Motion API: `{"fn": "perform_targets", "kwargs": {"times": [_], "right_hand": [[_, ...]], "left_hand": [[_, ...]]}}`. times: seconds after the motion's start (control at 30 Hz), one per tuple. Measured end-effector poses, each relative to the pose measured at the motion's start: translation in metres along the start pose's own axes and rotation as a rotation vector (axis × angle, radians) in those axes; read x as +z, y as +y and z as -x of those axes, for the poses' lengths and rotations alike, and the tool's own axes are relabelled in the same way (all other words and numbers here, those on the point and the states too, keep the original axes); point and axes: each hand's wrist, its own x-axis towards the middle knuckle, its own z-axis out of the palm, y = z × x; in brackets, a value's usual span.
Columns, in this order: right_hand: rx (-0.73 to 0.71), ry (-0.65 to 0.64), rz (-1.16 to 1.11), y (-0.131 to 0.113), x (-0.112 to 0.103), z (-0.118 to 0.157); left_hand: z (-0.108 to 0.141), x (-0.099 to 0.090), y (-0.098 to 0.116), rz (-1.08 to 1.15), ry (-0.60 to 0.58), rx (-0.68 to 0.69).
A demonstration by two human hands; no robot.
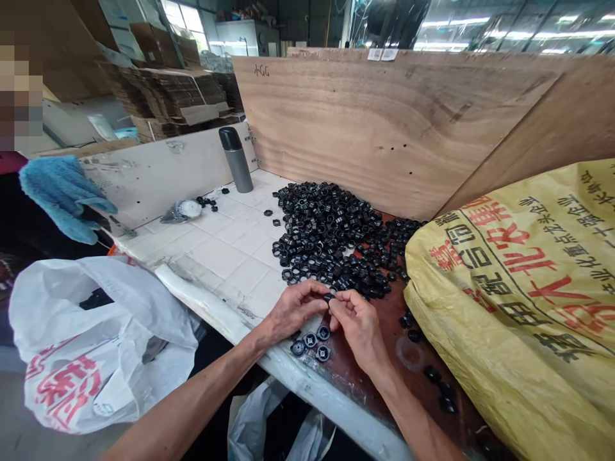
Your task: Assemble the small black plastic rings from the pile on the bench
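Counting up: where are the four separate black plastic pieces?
In the head view, the four pieces sit on the brown board under the left hand, below the black pile.

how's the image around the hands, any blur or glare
In the head view, the left hand and right hand look sharp, without obvious motion blur; the wide lens bends the plywood board; glare blows out the window; a pixelated patch hides the top left corner.

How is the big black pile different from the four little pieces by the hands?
The heap of black plastic rings is many pieces piled on each other; the four black pieces lie flat, not piled. The heap spreads over white tiles and brown board; the four sit close to the front edge. Both are round black pieces.
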Motion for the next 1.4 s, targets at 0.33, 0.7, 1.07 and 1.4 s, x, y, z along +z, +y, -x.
{"fn": "perform_targets", "kwargs": {"times": [0.33,0.7,1.07,1.4], "right_hand": [[-0.146,0.053,0.097,0.006,0.003,0.0],[-0.148,0.036,0.089,0.002,0.002,0.005],[0.087,0.009,0.321,-0.002,-0.029,-0.002],[-0.249,0.181,1.009,0.021,-0.049,-0.013]], "left_hand": [[0.0,0.0,0.003,0.042,-0.007,-0.049],[0.001,0.001,0.007,-0.041,0.008,-0.049],[0.011,-0.009,0.01,-0.435,-0.218,0.014],[-0.032,0.019,-0.003,-0.887,-0.037,0.139]]}}
